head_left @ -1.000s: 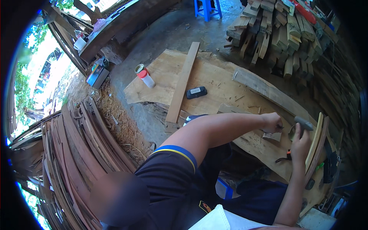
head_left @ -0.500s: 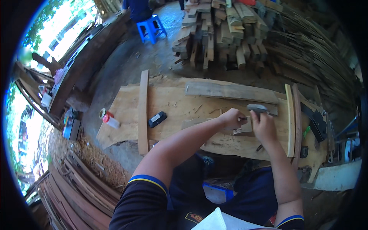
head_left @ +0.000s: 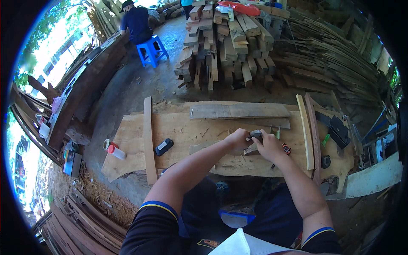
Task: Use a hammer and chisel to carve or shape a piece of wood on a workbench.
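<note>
Over the wide wooden slab [head_left: 182, 127], my two hands are close together. My right hand [head_left: 270, 146] is closed round a grey, blunt-headed tool [head_left: 256, 134], whose exact kind I cannot make out. My left hand [head_left: 238, 139] is pinched shut right beside the tool's grey end, and what its fingers hold is hidden. Beneath them a short wood piece [head_left: 251, 151] lies on the slab among splinters. A round red-and-black tape measure [head_left: 286, 148] is next to my right hand.
A plank [head_left: 148, 140] crosses the slab at left, near a dark box-shaped device [head_left: 164, 146] and a red-capped bottle [head_left: 117, 151]. Boards [head_left: 238, 111] lie behind my hands; upright strips [head_left: 305, 131] stand at right. Stacked timber [head_left: 229, 46] and a person on a blue stool [head_left: 151, 50] are beyond.
The view has shifted, showing more of the far side. The grey tool has come down from above my right hand to between both hands, which are now closer together. The tape measure has become visible.
</note>
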Available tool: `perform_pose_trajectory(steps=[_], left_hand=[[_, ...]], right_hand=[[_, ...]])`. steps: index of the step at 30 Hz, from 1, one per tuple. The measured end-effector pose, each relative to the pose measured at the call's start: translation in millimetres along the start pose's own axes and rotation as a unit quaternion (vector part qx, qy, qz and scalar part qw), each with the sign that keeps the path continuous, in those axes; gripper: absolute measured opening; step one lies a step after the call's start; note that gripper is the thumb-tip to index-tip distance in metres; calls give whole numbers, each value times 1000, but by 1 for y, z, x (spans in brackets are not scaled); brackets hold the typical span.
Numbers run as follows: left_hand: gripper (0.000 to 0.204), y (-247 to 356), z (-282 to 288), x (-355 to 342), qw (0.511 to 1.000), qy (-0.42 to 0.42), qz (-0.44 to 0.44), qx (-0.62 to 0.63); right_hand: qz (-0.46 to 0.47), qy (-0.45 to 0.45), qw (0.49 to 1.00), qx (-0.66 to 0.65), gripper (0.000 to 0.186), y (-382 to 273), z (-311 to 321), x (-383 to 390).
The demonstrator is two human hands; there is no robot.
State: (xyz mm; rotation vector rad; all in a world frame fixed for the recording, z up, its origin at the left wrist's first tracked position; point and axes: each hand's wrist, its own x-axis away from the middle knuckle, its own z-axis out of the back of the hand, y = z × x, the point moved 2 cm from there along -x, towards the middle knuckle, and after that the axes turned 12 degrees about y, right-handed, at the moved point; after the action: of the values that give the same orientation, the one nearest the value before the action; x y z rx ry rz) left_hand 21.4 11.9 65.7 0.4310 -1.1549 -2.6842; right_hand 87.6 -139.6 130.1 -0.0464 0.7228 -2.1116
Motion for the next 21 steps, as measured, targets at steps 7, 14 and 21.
perform_pose_trajectory(steps=[7, 14, 21], left_hand=[[21, -1, -4, 3, 1000, -14, -4, -9], [21, 2, 3, 7, 999, -2, 20, 51], [20, 1, 3, 4, 1000, 0, -5, 13]], right_hand=[[31, 30, 995, -91, 27, 4, 7, 3], [103, 80, 984, -118, 24, 12, -6, 3], [102, 74, 981, -146, 21, 21, -8, -1]])
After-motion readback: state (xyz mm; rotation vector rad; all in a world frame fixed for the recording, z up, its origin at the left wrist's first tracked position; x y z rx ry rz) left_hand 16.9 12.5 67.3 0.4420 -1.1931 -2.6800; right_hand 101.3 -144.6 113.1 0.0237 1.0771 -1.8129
